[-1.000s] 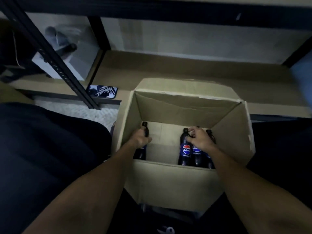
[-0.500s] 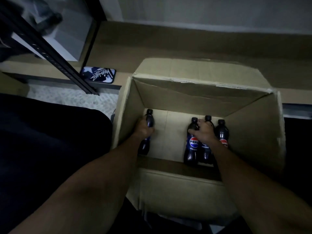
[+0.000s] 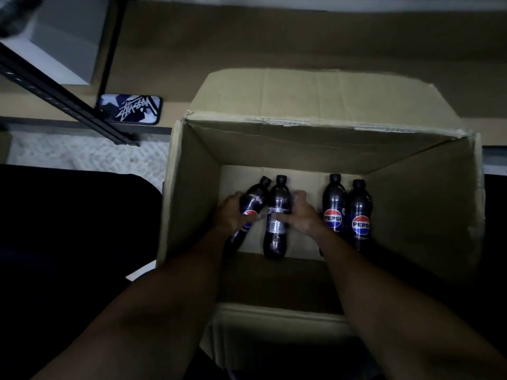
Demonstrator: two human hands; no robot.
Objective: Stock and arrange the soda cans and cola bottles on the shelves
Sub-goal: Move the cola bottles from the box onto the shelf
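This looks like a dim stockroom or shop back area. A black slotted shelving upright [image 3: 68, 102] crosses the upper left of the frame. A bare brown shelf board [image 3: 274, 42] runs along the top. An open cardboard carton [image 3: 428, 204] at centre holds cola bottles [image 3: 333, 200].

The lower label of the tilted dark plastic cola bottle [image 3: 253, 198] at the left of the brown cardboard box [image 3: 301, 144] is covered by the left hand [image 3: 236, 215] that grips it. A part of the grey-labelled dark plastic bottle [image 3: 277, 234] beside it is covered by the fingers of the right hand [image 3: 301, 215], and its small print cannot be read. The bottom of the upright dark Pepsi bottle [image 3: 333, 198] is hidden behind the right forearm, and the blurred dark object [image 3: 13, 15] in the top left corner is cut off by the edge.
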